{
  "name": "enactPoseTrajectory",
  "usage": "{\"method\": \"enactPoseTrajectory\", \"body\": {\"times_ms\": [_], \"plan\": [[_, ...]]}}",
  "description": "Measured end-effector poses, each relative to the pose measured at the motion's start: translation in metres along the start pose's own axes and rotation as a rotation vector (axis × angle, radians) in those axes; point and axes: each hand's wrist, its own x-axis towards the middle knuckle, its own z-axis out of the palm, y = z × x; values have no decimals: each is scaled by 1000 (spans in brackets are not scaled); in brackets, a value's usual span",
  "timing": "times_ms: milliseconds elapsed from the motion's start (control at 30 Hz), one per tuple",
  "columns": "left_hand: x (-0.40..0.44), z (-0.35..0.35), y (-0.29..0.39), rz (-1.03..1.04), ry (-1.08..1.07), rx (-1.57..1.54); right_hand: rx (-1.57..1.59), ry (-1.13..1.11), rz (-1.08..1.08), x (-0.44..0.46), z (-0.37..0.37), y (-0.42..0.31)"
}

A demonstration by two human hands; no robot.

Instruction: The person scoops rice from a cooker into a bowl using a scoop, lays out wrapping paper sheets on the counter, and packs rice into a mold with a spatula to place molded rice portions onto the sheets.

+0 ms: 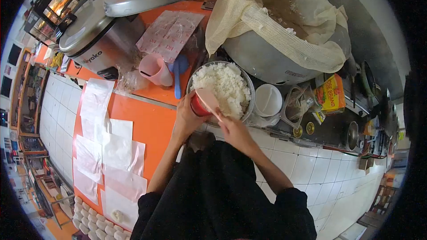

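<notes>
A round metal bowl (253, 94) heaped with white rice (221, 85) is in front of me. At its near left edge, my left hand (187, 116) is wrapped around a small red cup (198, 108). My right hand (235, 132) grips the handle of a pale pink rice paddle (207, 98). The paddle's flat blade lies over the mouth of the red cup, so what is inside the cup is hidden.
Left are overlapping white paper sheets (116, 149) on an orange table (155, 129), a rice clump (117, 215) and stacked white bundles (95, 223). Behind stand a rice cooker (100, 40), pink pitcher (155, 70), blue paddle (178, 84) and large cloth-lined pot (267, 60). A white tub (268, 100) sits right.
</notes>
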Motion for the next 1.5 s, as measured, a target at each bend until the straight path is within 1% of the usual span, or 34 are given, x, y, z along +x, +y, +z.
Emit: {"method": "enactPoseTrajectory", "body": {"times_ms": [100, 200, 300, 400, 500, 600, 700, 800, 900, 1000, 1100, 1133, 1233, 1267, 1300, 1367, 1467, 1500], "plan": [[-3, 4, -8, -18, -32, -117, -150, -110, 39, -12, -1, 1], [-6, 5, -9, -81, -33, -205, 173, -352, 176, 8, -37, 15], [-9, 1, -3, -45, 36, -224, 124, -177, 274, 25, -56, -4], [-8, 1, -1, -3, 158, -275, 41, -192, 99, 12, -16, 6], [-14, -1, -16, -17, 122, -305, 104, -42, -130, 4, -12, -14], [-25, -5, -3, -153, 285, -443, 59, -291, 16, 15, -46, -29], [-24, -25, 6, -131, 427, -314, -68, -52, -89, 2, -28, -54], [-30, -42, 1, -21, 477, -367, -162, -37, -80, 3, 7, -88], [-46, -64, -20, -1, 567, -191, -157, -224, -191, 27, 10, -103], [-64, -87, -27, -40, 710, -339, 190, -485, -223, 62, -8, -112], [-89, -113, -36, -81, 847, -364, 317, -355, -168, 61, 5, -147], [-101, -124, -44, -125, 833, -255, 331, -260, -358, 58, 28, -144], [-137, -149, -61, -125, 870, -347, 46, -544, -483, 45, 60, -178], [-152, -162, -58, -168, 875, -350, -40, -619, -485, 41, 73, -186], [-170, -176, -56, -214, 877, -356, 49, -666, -505, 37, 83, -195], [-215, -180, -86, -247, 891, -697, 212, -736, -519, 37, 98, -214], [-285, -171, -116, -210, 1028, -1412, 242, -735, -447, 29, 117, -229], [-306, -170, -127, -209, 1114, -1395, 227, -757, -408, 28, 123, -233]]}}
